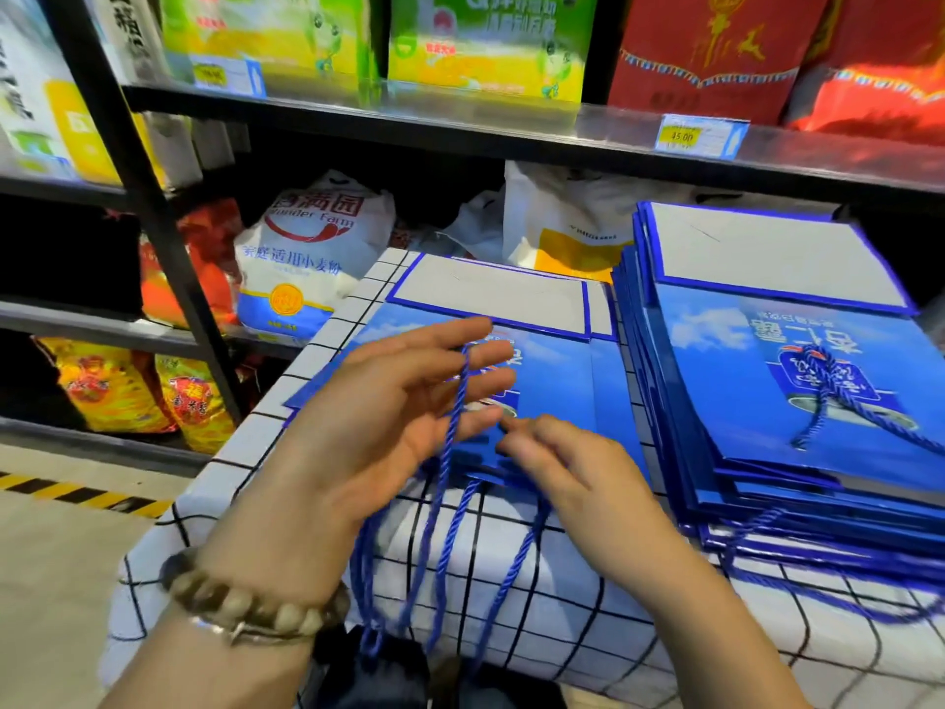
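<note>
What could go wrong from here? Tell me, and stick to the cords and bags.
1. The blue cord lies only loosely across the straight fingers of the left hand, so it may slip off.
2. Several strands hang together below the flat bag. They could tangle while the right hand works at its edge.
3. Loose cords on the stack of bags could snag and drag it.

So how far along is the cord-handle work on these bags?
Looks done: the stack of flat glossy blue paper bags on the right, with cords trailing from it. In hand: the single flat blue paper bag in front. The left hand has a twisted blue cord draped over its straight fingers, and the right hand bunches its fingertips at the bag's near edge. Left: finishing this bag. More blue sheets seem to lie under it.
</note>
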`<action>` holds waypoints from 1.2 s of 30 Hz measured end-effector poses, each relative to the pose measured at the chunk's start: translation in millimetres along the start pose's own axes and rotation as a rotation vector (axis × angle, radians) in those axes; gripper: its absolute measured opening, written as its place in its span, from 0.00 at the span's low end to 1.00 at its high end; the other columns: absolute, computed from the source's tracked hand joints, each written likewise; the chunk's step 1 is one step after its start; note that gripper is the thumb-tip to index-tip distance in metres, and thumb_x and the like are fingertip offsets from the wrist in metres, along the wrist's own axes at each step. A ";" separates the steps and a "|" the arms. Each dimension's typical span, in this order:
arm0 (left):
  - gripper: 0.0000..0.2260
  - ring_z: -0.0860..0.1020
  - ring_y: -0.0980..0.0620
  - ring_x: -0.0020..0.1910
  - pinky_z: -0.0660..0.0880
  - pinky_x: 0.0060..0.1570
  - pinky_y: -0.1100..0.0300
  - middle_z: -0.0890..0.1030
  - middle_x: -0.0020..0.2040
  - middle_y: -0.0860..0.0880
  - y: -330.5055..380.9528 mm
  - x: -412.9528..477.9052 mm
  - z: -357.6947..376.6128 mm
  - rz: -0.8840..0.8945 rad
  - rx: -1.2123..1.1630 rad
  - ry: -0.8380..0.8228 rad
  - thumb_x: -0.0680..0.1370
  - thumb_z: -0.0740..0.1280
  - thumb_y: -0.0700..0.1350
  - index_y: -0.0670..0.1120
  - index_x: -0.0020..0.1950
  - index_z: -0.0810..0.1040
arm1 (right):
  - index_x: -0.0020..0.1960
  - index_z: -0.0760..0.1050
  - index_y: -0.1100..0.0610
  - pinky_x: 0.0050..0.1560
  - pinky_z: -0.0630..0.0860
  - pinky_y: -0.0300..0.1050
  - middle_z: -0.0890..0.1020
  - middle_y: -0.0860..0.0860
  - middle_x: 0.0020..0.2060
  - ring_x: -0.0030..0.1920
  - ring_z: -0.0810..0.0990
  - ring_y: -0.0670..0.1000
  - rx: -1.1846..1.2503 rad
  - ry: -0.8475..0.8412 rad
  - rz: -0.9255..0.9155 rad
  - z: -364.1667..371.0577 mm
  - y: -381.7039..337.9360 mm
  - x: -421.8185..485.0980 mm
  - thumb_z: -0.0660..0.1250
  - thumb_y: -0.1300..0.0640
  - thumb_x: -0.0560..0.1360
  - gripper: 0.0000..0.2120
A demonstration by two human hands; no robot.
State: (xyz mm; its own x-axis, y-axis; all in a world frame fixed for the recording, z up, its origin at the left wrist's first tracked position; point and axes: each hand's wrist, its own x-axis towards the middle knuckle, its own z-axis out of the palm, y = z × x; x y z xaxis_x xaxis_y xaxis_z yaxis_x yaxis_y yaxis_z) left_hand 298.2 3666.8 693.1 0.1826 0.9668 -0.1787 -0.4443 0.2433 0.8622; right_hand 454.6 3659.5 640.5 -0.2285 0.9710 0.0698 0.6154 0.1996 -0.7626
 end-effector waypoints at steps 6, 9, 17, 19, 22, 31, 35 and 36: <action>0.12 0.81 0.48 0.43 0.77 0.48 0.55 0.79 0.50 0.38 -0.8 21.8 19.0 0.002 -0.512 0.108 0.77 0.53 0.32 0.34 0.52 0.75 | 0.39 0.79 0.47 0.52 0.67 0.28 0.77 0.43 0.46 0.51 0.75 0.38 0.260 -0.165 -0.061 -9.6 -18.2 -3.0 0.67 0.46 0.69 0.06; 0.13 0.80 0.47 0.44 0.74 0.51 0.55 0.77 0.52 0.37 -3.3 26.2 22.1 0.028 -0.577 0.143 0.77 0.51 0.31 0.34 0.53 0.74 | 0.34 0.76 0.42 0.54 0.68 0.38 0.75 0.44 0.44 0.52 0.74 0.45 0.130 -0.092 -0.065 -0.8 -21.0 0.4 0.73 0.50 0.67 0.07; 0.18 0.83 0.50 0.40 0.79 0.42 0.60 0.85 0.41 0.46 -13.2 27.3 -3.5 0.167 0.045 0.082 0.81 0.55 0.47 0.56 0.71 0.59 | 0.37 0.68 0.58 0.21 0.67 0.35 0.77 0.59 0.33 0.20 0.74 0.47 0.592 0.155 0.090 -18.7 -32.6 19.5 0.58 0.63 0.77 0.10; 0.10 0.83 0.55 0.36 0.77 0.37 0.64 0.84 0.35 0.51 -17.4 17.5 -2.6 0.211 0.333 0.076 0.78 0.57 0.50 0.54 0.59 0.71 | 0.38 0.66 0.59 0.19 0.69 0.35 0.78 0.56 0.29 0.20 0.76 0.48 0.704 0.209 0.116 -24.9 -34.4 25.3 0.55 0.64 0.78 0.10; 0.09 0.81 0.57 0.38 0.76 0.44 0.62 0.83 0.34 0.51 -29.3 12.0 0.3 0.244 0.754 -0.011 0.72 0.70 0.45 0.51 0.51 0.78 | 0.38 0.65 0.58 0.22 0.73 0.37 0.78 0.54 0.27 0.23 0.78 0.50 0.717 0.231 0.112 -27.7 -34.2 30.9 0.54 0.65 0.78 0.10; 0.16 0.79 0.53 0.33 0.78 0.37 0.57 0.73 0.38 0.52 -30.8 28.6 2.3 0.380 0.904 0.066 0.77 0.61 0.34 0.56 0.53 0.70 | 0.45 0.65 0.41 0.37 0.74 0.44 0.74 0.48 0.35 0.32 0.75 0.48 0.122 0.421 -0.118 -22.9 -11.2 24.0 0.62 0.61 0.75 0.14; 0.22 0.78 0.52 0.37 0.76 0.46 0.52 0.75 0.34 0.52 -31.1 33.6 5.4 0.435 1.106 -0.038 0.75 0.62 0.35 0.54 0.66 0.66 | 0.61 0.74 0.48 0.55 0.65 0.25 0.72 0.43 0.54 0.53 0.71 0.38 -0.055 0.185 -0.269 -18.5 0.2 23.5 0.64 0.56 0.75 0.14; 0.24 0.78 0.54 0.37 0.76 0.47 0.53 0.77 0.34 0.52 -32.1 34.2 5.8 0.439 1.115 -0.041 0.75 0.63 0.36 0.54 0.68 0.66 | 0.58 0.76 0.50 0.55 0.65 0.23 0.75 0.42 0.52 0.53 0.72 0.37 -0.036 0.178 -0.285 -17.2 2.1 24.0 0.64 0.56 0.75 0.13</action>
State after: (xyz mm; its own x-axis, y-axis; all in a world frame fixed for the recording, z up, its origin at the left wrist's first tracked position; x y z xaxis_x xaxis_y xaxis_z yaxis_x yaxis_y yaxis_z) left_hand 323.8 3691.7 662.0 0.2422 0.9424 0.2309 0.5255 -0.3274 0.7853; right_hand 463.4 3685.5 651.6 -0.2622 0.8825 0.3905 0.5726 0.4680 -0.6731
